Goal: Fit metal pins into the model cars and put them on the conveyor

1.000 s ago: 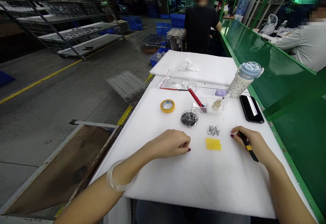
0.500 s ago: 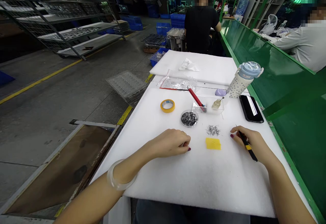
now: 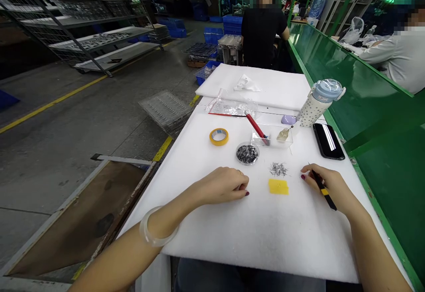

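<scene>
My right hand (image 3: pixel 327 183) is closed around black tweezers (image 3: pixel 323 190) with a yellow band, their tip pointing away from me, right of a small heap of thin dark wire-like pieces (image 3: pixel 278 169). My left hand (image 3: pixel 229 186) rests on the white table in a loose fist; nothing shows in its fingers. Between the hands lies a yellow rectangular piece (image 3: pixel 278 186), just in front of the heap. Behind my left hand stands a round clear dish (image 3: pixel 247 154) full of similar dark pieces.
Farther back are a yellow tape roll (image 3: pixel 219 136), a clear tray (image 3: pixel 275 139) with a red-handled tool (image 3: pixel 256 128) and small bottle (image 3: pixel 283 134), and a plastic bag (image 3: pixel 232 105). A phone (image 3: pixel 328 141) and drink bottle (image 3: pixel 318 102) stand right, beside a green partition (image 3: pixel 372 79). Two people sit beyond.
Both hands and the things on the table keep their places. Only the camera view has shifted very slightly.
</scene>
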